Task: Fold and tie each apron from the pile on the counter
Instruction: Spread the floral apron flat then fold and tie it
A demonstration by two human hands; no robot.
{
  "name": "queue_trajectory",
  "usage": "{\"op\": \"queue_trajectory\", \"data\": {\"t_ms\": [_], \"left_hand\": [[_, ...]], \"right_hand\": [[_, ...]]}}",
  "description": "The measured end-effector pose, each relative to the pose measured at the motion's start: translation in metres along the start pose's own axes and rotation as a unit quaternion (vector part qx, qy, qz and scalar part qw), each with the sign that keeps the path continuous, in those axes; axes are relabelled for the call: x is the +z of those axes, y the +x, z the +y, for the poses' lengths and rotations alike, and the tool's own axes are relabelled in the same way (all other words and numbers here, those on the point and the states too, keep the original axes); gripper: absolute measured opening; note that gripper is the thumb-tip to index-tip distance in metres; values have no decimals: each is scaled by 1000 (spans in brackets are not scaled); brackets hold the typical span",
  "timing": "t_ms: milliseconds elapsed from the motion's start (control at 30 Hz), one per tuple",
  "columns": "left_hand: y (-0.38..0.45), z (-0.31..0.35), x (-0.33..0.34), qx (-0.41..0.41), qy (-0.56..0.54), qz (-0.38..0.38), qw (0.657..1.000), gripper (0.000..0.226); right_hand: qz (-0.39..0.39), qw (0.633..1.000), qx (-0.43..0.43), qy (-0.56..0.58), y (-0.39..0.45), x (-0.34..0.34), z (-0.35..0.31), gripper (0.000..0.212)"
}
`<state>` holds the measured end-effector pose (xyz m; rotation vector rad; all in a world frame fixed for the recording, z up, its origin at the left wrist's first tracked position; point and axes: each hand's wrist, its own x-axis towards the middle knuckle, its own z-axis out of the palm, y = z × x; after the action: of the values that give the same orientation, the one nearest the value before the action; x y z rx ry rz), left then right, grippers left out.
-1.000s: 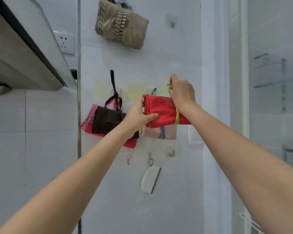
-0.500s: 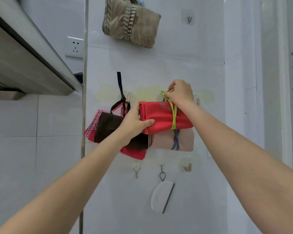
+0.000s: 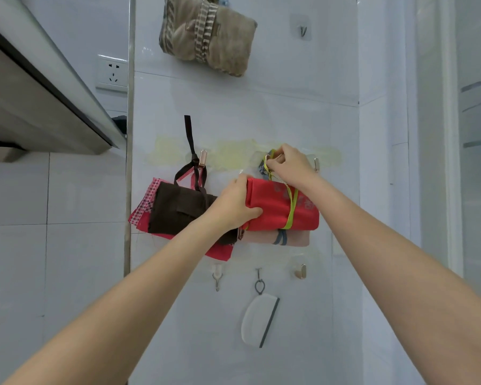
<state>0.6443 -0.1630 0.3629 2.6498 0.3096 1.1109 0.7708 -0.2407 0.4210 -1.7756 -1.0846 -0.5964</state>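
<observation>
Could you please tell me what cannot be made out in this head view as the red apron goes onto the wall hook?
- Middle hook: almost wholly covered by the right hand, so whether the yellow-green tie is looped on is unclear.
- Print on the red apron: blurred, unreadable.
- Pink folded apron: mostly hidden behind the red one.
- Left hand: its fingers are hidden behind the bundle.

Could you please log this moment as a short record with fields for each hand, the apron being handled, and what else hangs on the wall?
left hand: grips the end of the red apron bundle
right hand: pinches the green tie at a wall hook
red apron bundle: folded, tie wrapped round it
beside it: brown apron bundle on a hook
above: beige bundle
</observation>
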Motion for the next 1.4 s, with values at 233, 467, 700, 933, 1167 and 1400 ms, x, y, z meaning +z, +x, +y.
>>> {"op": "queue_trajectory", "data": {"t_ms": [233,467,700,933,1167,1400], "left_hand": [[-12,-2,17,-41,139,53,988,84],[-74,-16,4,47,33,163,985,68],[-225,-103,-54,18,15,126,992,46],[-459,-242,-149,-265,108,3,958,42],[-632,-326,-217,-458,154,-123,867,40],[-729,-374,-230,-550,158,-188,798,39]], "right_hand": [[114,976,-26,-183,-62,31,43,31],[266,954,-89,-110,-100,47,-8,41],[64,972,-219,56,-205,143,-133,23],[-454,881,-113,62,-377,305,-251,24],[-647,752,-125,-14,-508,424,-312,25],[-751,632,-169,-94,-619,524,-309,35]]}}
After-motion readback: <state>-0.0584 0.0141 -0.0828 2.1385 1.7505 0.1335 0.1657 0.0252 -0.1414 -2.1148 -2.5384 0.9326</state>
